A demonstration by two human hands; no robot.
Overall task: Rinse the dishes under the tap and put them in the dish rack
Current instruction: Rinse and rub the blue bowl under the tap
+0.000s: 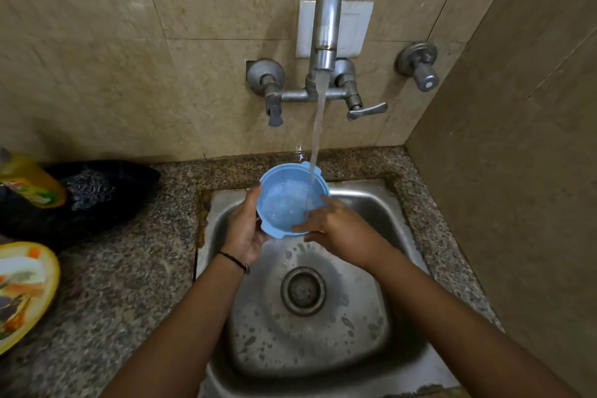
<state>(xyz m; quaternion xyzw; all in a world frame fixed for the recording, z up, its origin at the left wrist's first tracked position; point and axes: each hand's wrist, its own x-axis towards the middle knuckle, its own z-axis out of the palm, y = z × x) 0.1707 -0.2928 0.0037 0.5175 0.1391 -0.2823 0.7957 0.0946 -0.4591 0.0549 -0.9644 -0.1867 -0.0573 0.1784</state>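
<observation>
A light blue plastic bowl [284,197] with small side handles is held over the steel sink [371,203], tilted toward me. Water runs from the wall tap [327,19] into the bowl's right side, and foam lies inside. My left hand [245,229] grips the bowl's left wall from outside. My right hand [339,229] holds the near right rim, fingers reaching inside. No dish rack is in view.
The sink drain [303,291] lies below my wrists, with droplets around it. On the granite counter [129,268] at left stand a yellow soap bottle [29,184], a dark cloth with a scrubber [93,191] and a yellow patterned plate [22,291]. A tiled wall closes the right side.
</observation>
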